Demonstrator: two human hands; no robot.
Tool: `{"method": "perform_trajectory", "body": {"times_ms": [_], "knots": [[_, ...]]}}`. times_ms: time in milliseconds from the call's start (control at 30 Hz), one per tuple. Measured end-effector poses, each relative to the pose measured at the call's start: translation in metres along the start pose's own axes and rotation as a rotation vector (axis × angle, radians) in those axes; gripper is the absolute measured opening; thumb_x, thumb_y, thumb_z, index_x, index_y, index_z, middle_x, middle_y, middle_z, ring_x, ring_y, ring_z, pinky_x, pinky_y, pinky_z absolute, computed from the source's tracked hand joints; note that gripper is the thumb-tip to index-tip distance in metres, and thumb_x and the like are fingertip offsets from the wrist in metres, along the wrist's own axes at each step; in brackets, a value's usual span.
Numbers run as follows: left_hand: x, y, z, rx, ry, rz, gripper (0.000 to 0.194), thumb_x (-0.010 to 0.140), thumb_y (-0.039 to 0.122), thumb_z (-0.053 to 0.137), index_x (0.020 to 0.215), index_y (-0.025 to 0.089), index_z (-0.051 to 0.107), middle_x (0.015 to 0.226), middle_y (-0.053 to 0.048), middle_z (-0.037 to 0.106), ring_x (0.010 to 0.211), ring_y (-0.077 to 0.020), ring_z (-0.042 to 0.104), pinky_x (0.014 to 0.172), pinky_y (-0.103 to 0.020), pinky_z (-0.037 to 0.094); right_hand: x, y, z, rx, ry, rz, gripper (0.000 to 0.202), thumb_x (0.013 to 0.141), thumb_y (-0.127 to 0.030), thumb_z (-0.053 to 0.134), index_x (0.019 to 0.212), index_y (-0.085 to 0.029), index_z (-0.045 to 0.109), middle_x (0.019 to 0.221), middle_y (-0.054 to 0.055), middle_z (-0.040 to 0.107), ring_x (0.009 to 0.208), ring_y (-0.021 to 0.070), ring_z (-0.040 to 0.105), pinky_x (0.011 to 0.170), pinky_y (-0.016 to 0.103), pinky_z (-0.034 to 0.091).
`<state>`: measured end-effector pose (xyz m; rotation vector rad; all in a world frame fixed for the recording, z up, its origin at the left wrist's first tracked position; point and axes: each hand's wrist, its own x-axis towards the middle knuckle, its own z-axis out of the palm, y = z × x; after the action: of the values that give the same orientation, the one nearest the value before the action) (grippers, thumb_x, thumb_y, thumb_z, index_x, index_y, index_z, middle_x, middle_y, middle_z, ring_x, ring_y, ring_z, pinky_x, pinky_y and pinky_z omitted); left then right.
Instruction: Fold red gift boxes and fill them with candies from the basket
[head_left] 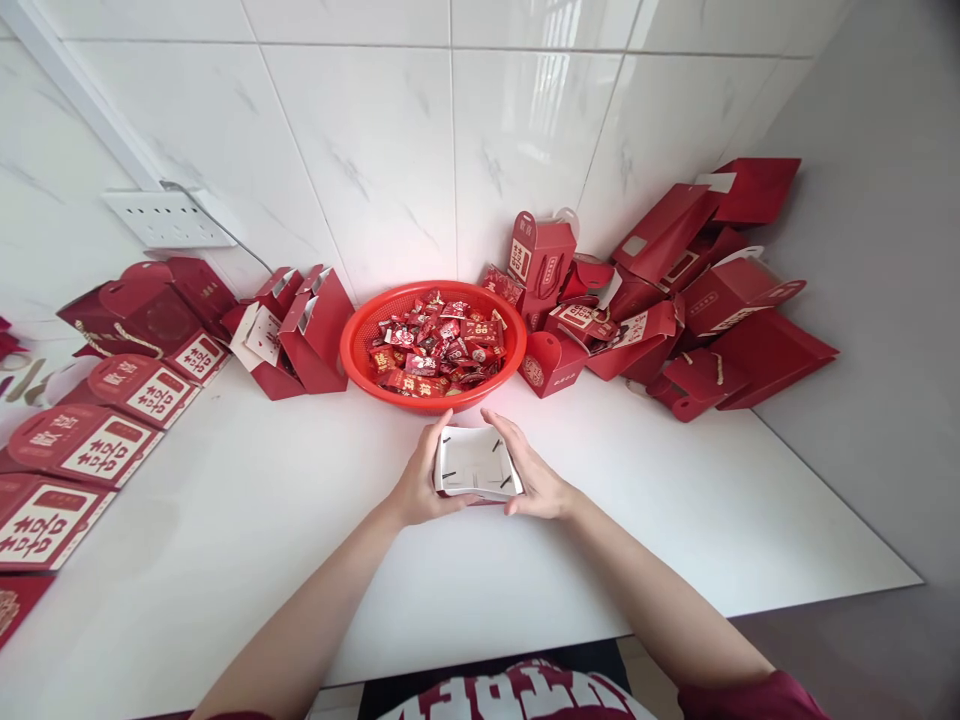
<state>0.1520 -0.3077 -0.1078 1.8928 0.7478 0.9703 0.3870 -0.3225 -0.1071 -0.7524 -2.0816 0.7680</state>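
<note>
Between my two hands is an open-topped small box [478, 462], white inside with short dark slots near its corners and a sliver of red outside at its near edge. My left hand [421, 478] grips its left side, thumb along the near edge. On the opposite side, my right hand [538, 480] wraps the right wall, its fingers reaching toward the far corner. Just beyond the box stands a red plastic basket [360, 370] filled with small red wrapped packets [439, 345].
A row of red gift boxes [105, 445] with white character panels lines the left. Two open red boxes [311, 335] stand left of the basket. Piled red boxes [652, 310] lean at the back right. A power strip [169, 218] is on the tiled wall [375, 130].
</note>
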Motion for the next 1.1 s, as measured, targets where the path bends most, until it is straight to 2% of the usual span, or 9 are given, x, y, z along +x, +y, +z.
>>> {"method": "perform_trajectory", "body": {"times_ms": [167,267,433,533,667,733,800,967,1100], "knots": [[0.001,-0.005,0.003,-0.202,-0.002,-0.031,0.120,0.066,0.037,0.087,0.155,0.027,0.006,0.140,-0.017,0.042,0.130,-0.0360,0.046,0.108,-0.056,0.038,0.000,0.007,0.011,0.047,0.062,0.144,0.124,0.070,-0.070,0.072,0.158,-0.022,0.000,0.150,0.019,0.030,0.137,0.0343,0.038,0.112,0.051,0.036],[0.001,-0.008,0.000,-0.249,-0.025,-0.067,0.121,0.067,0.036,0.086,0.156,0.029,0.004,0.142,-0.016,0.041,0.132,-0.0366,0.044,0.109,-0.056,0.037,0.002,0.010,0.018,0.089,0.104,0.220,0.125,0.069,-0.066,0.076,0.158,-0.023,0.000,0.149,0.018,0.031,0.134,0.0337,0.041,0.111,0.051,0.037],[0.000,-0.008,-0.003,-0.277,-0.059,-0.128,0.124,0.067,0.031,0.086,0.155,0.035,-0.001,0.146,-0.014,0.037,0.136,-0.0356,0.041,0.111,-0.056,0.035,0.006,0.012,0.020,0.123,0.109,0.251,0.126,0.068,-0.062,0.078,0.158,-0.025,-0.002,0.147,0.016,0.037,0.132,0.0330,0.043,0.110,0.051,0.038],[0.001,-0.007,-0.003,-0.304,-0.058,-0.149,0.117,0.065,0.031,0.087,0.153,0.033,0.010,0.145,-0.014,0.038,0.133,-0.0349,0.044,0.108,-0.054,0.040,0.006,0.012,0.020,0.116,0.124,0.247,0.125,0.068,-0.061,0.079,0.158,-0.025,0.000,0.146,0.016,0.038,0.130,0.0331,0.045,0.109,0.052,0.039],[0.002,-0.005,-0.004,-0.302,-0.077,-0.178,0.091,0.066,0.032,0.086,0.139,0.027,0.032,0.134,-0.012,0.049,0.125,-0.0337,0.051,0.099,-0.050,0.048,0.005,0.013,0.021,0.080,0.125,0.251,0.124,0.068,-0.062,0.078,0.158,-0.025,0.001,0.141,0.016,0.040,0.129,0.0329,0.046,0.108,0.051,0.040],[0.003,-0.003,-0.005,-0.255,-0.067,-0.185,0.080,0.065,0.031,0.086,0.129,0.025,0.039,0.129,-0.011,0.052,0.121,-0.0327,0.054,0.095,-0.048,0.050,0.004,0.013,0.020,0.054,0.128,0.240,0.125,0.068,-0.063,0.078,0.158,-0.024,0.001,0.143,0.017,0.038,0.131,0.0334,0.044,0.109,0.051,0.039],[0.003,0.000,-0.004,-0.208,-0.042,-0.192,0.077,0.065,0.031,0.086,0.126,0.024,0.040,0.128,-0.011,0.053,0.119,-0.0324,0.054,0.095,-0.048,0.050,0.004,0.013,0.019,0.021,0.124,0.210,0.120,0.070,-0.061,0.077,0.157,-0.024,0.005,0.145,0.017,0.036,0.133,0.0333,0.042,0.110,0.051,0.039],[0.004,0.004,-0.001,-0.207,-0.006,-0.198,0.080,0.065,0.034,0.086,0.130,0.023,0.040,0.131,-0.013,0.052,0.121,-0.0339,0.054,0.094,-0.050,0.051,0.005,0.009,0.013,-0.020,0.108,0.100,0.089,0.073,-0.054,0.078,0.145,-0.026,0.034,0.140,0.014,0.041,0.134,0.0306,0.043,0.110,0.046,0.039],[0.004,0.005,0.001,-0.222,-0.029,-0.192,0.081,0.066,0.036,0.085,0.131,0.023,0.038,0.134,-0.014,0.051,0.123,-0.0337,0.053,0.096,-0.050,0.051,0.006,0.006,0.013,-0.008,0.120,0.103,0.073,0.073,-0.052,0.078,0.130,-0.024,0.041,0.133,0.014,0.046,0.126,0.0299,0.048,0.104,0.044,0.044]]}}
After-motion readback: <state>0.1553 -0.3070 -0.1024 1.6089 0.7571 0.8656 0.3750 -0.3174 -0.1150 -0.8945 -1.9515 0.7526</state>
